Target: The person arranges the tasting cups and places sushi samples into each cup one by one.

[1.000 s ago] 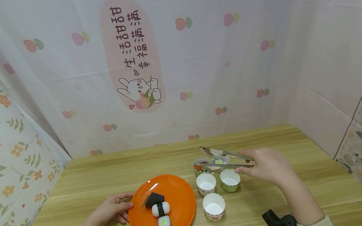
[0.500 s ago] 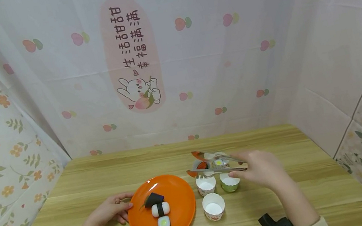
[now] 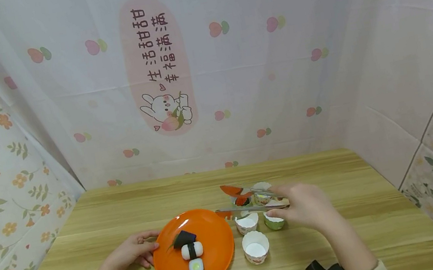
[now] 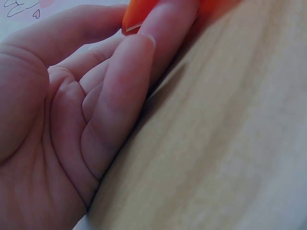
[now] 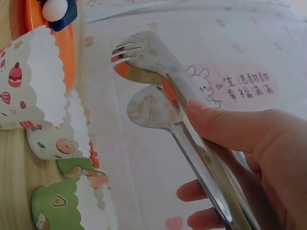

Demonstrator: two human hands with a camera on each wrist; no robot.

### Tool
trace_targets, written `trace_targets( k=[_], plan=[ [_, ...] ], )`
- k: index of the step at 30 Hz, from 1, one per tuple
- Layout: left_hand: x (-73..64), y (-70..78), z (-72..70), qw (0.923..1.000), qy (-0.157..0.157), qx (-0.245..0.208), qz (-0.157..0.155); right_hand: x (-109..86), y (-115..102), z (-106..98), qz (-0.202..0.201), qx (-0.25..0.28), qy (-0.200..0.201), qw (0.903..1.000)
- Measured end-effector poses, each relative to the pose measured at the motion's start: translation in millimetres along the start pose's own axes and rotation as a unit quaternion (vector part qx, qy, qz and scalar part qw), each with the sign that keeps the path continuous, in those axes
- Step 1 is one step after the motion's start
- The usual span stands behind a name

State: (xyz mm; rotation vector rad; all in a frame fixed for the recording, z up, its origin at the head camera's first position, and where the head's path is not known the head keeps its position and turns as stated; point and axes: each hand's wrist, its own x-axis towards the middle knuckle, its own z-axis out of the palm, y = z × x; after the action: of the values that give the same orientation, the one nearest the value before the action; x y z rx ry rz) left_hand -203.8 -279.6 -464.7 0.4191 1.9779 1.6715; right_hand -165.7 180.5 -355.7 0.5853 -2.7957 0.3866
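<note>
My left hand [image 3: 136, 250] pinches the left rim of an orange plate [image 3: 220, 267] between thumb and fingers. On the plate lie a dark wedge-shaped piece [image 3: 184, 238], a white rice piece with a black band [image 3: 196, 250] and a sushi roll [image 3: 196, 267]. My right hand [image 3: 304, 204] grips metal tongs [image 5: 206, 151], one end tined, the other spoon-shaped. Their arms stand apart over the back paper cups, the ends pointing left toward the plate. Nothing shows between the ends. A red-orange piece [image 3: 242, 200] sits in the back left cup, partly behind the tongs.
A front paper cup [image 3: 257, 256], a middle cup [image 3: 247, 227] and a green cup [image 3: 275, 224] stand right of the plate. Behind the green one is another cup [image 3: 262, 186] with a pale piece inside. A patterned curtain [image 3: 270, 96] rises behind the wooden table [image 3: 133, 203].
My right hand has moved left and slightly toward me with the tongs, whose ends now reach near the plate's right edge. My left hand and the plate have stayed put.
</note>
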Motion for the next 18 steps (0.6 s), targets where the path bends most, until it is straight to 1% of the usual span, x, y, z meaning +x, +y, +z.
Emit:
trace_targets(
  k=[3, 12, 18],
  plan=[
    [-0.2, 0.5, 0.4, 1.0, 0.001, 0.0, 0.0, 0.3, -3.7, 2.1, -0.011, -0.001, 0.004, 0.9999],
    [-0.7, 0.3, 0.2, 1.0, 0.004, -0.005, -0.006, 2.7, -13.2, 9.5, -0.076, -0.004, 0.04, 0.9963],
    [-0.9, 1.0, 1.0, 1.0, 0.005, -0.004, -0.005, 3.5, -17.2, 14.0, -0.091, -0.009, 0.046, 0.9948]
  ],
)
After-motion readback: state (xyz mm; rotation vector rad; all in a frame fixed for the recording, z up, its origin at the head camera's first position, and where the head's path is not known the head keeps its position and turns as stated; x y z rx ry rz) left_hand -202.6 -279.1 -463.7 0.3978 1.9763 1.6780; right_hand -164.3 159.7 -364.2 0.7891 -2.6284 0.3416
